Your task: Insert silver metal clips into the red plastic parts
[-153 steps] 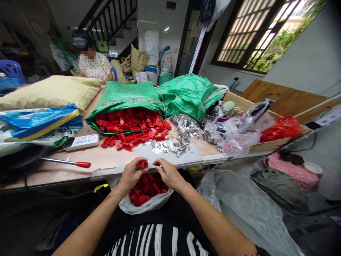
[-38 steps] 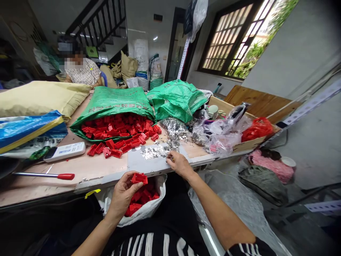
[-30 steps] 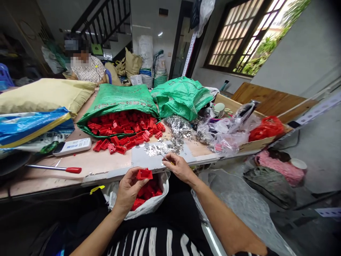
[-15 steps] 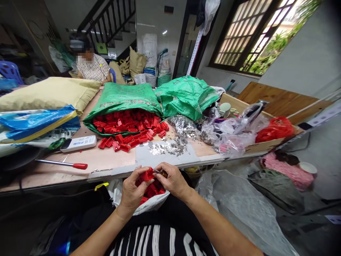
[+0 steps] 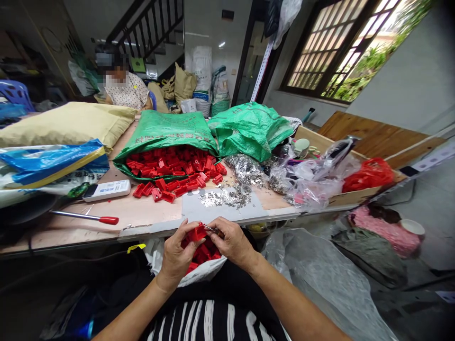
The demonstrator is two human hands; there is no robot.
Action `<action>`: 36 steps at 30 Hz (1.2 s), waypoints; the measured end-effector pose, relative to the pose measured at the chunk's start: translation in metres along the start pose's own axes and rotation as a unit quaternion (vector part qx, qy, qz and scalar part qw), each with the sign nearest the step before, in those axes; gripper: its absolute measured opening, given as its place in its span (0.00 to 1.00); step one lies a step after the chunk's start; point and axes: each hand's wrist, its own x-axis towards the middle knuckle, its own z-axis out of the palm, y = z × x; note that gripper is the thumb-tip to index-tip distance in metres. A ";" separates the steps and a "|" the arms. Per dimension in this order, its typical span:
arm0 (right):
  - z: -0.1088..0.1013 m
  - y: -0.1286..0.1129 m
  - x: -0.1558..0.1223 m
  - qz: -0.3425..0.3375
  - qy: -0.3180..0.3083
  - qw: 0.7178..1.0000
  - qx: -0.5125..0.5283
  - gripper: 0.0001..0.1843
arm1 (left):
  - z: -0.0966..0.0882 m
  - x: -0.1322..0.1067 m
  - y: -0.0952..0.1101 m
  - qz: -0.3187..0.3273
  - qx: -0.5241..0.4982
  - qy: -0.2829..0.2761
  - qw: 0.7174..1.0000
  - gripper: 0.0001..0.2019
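The person's left hand [image 5: 175, 249] and right hand [image 5: 232, 242] are held close together over the lap, just below the front edge of the tabletop [image 5: 149, 223]. The left hand's fingers [image 5: 185, 232] are clenched around a red plastic part [image 5: 197, 232], while the right hand's fingers [image 5: 222, 228] pinch a small metal piece [image 5: 213, 229], its thin end right at the red part. Directly beneath the hands, a white plastic bag [image 5: 202, 275] holds more red parts [image 5: 202, 258]. On the tabletop ahead, a green woven sack [image 5: 167, 129] lies open, spilling a mass of red parts [image 5: 170, 163] toward a loose scatter of them [image 5: 159, 192]. Beside that scatter, a grey board [image 5: 192, 208] carries silver metal bits [image 5: 223, 198], with a larger silver heap [image 5: 245, 171] just behind it. A white remote control [image 5: 106, 190] and a red-handled screwdriver [image 5: 109, 219] lie to the left. Farther off, beyond a yellow sack [image 5: 67, 125], a seated co-worker [image 5: 126, 92] in a patterned top faces the tabletop, hands out of sight.
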 end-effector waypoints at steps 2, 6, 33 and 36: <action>-0.001 0.000 0.001 -0.005 -0.005 1.000 -0.002 0.06 | 0.000 -0.001 -0.002 -0.006 0.003 -0.004 1.000 0.13; -0.001 0.001 0.002 -0.023 -0.032 0.999 0.007 0.08 | 0.000 -0.002 -0.004 -0.015 -0.001 -0.011 1.000 0.13; 0.012 -0.014 0.001 0.158 0.030 0.985 0.065 0.08 | 0.005 -0.004 -0.002 -0.059 -0.029 0.029 0.997 0.14; 0.016 -0.013 0.003 0.186 0.038 0.979 0.074 0.09 | 0.005 -0.002 0.000 -0.033 -0.020 0.035 0.999 0.13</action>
